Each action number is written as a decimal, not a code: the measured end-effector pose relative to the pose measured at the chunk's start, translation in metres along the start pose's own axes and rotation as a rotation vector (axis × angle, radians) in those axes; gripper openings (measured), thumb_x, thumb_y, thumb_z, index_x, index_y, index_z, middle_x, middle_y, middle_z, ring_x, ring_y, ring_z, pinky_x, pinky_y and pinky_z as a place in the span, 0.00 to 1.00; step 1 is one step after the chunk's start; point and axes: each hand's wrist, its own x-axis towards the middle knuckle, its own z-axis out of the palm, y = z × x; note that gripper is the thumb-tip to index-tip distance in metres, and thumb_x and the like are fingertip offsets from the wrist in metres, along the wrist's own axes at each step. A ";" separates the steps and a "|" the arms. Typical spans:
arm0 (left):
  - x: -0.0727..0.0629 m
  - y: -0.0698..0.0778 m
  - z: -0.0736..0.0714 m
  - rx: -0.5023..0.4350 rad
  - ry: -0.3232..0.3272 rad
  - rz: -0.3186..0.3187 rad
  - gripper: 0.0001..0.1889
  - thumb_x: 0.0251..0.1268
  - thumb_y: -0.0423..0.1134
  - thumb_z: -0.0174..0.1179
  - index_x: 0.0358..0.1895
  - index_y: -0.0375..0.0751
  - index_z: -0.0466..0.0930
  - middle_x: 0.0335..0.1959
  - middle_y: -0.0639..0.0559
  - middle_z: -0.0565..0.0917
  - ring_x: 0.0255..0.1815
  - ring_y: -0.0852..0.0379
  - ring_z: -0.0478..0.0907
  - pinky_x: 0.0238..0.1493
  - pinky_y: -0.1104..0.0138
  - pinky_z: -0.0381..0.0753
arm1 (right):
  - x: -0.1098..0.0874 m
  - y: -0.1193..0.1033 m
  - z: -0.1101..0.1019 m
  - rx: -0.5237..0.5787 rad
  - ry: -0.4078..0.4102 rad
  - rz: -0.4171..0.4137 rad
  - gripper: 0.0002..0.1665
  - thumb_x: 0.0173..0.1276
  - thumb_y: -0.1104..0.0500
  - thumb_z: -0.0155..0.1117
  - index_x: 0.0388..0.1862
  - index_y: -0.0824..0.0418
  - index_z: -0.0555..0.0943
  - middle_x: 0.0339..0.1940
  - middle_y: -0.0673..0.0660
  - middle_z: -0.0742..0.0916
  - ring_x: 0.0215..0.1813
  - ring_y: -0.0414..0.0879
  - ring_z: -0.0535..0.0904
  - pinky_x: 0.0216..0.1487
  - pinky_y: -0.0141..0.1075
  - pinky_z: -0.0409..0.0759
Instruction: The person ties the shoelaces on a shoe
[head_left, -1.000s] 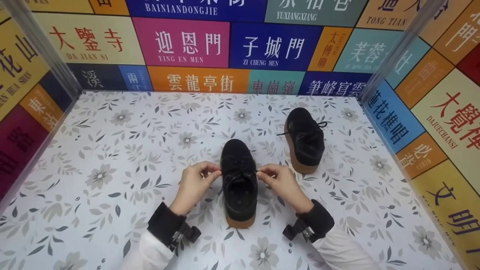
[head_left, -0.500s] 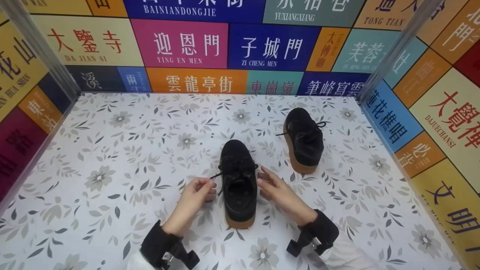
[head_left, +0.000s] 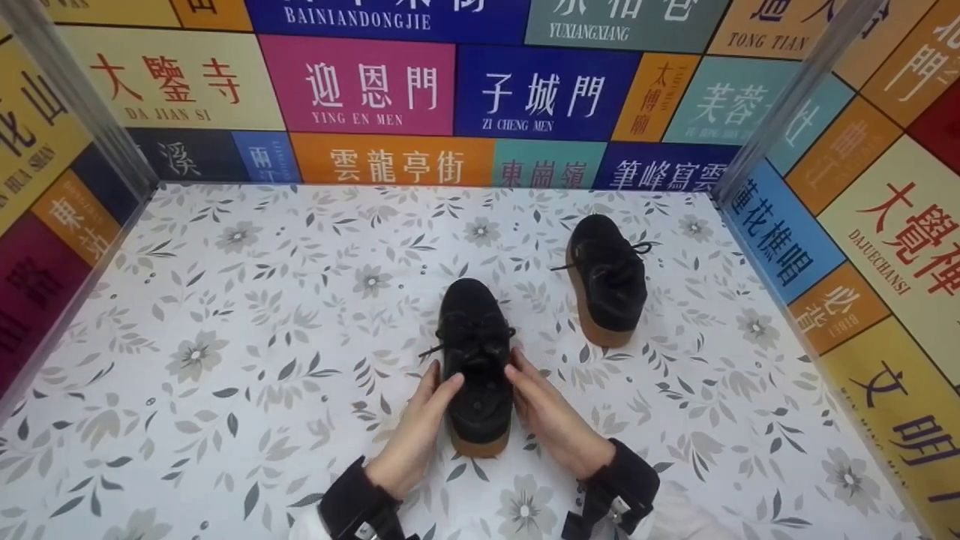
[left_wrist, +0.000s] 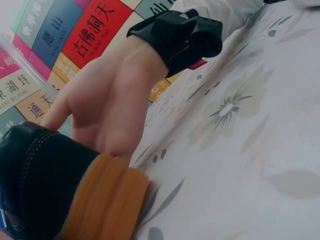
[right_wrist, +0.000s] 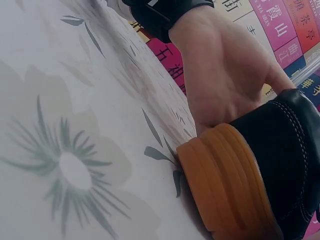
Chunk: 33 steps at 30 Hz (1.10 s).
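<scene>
A black lace-up shoe [head_left: 474,311] with a brown sole stands on the patterned tabletop, toe pointing away from me. Its lace [head_left: 430,351] is tied, and one end sticks out to the left. My left hand [head_left: 409,442] holds the left side of the shoe, thumb at the collar and fingers down along the side. On the opposite side my right hand [head_left: 559,420] holds it the same way. Both wrist views show the heel close up, with the sole [left_wrist: 107,197] low by the table; the shoe [right_wrist: 272,145] hides most of the fingertips there.
A second black shoe [head_left: 606,285] with a brown sole and tied laces stands farther back to the right. The tabletop [head_left: 300,262] has a floral print. Panels with coloured lettering [head_left: 360,86] wall in the back and both sides.
Both hands have let go of the lace ends and moved back to the sides of the shoe near the heel. The shoes have stayed in place.
</scene>
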 end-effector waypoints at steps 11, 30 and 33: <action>0.003 -0.004 0.016 -0.131 -0.060 0.046 0.40 0.77 0.45 0.47 0.83 0.47 0.36 0.84 0.39 0.40 0.84 0.39 0.40 0.82 0.42 0.41 | 0.005 0.005 0.015 -0.002 0.046 -0.012 0.48 0.80 0.47 0.50 0.84 0.55 0.34 0.85 0.57 0.36 0.85 0.52 0.28 0.84 0.52 0.30; 0.000 0.010 0.047 -0.048 -0.031 0.116 0.43 0.63 0.32 0.45 0.83 0.47 0.41 0.84 0.41 0.45 0.84 0.44 0.45 0.82 0.47 0.45 | -0.010 -0.010 0.013 0.075 0.197 -0.136 0.41 0.78 0.57 0.51 0.84 0.58 0.47 0.86 0.58 0.49 0.85 0.52 0.40 0.84 0.50 0.39; -0.001 0.015 0.055 -0.017 -0.040 0.128 0.43 0.63 0.32 0.46 0.83 0.48 0.42 0.84 0.41 0.48 0.83 0.44 0.48 0.82 0.46 0.47 | -0.015 -0.015 0.008 0.069 0.227 -0.175 0.40 0.78 0.59 0.50 0.83 0.60 0.49 0.86 0.58 0.50 0.85 0.51 0.40 0.84 0.48 0.39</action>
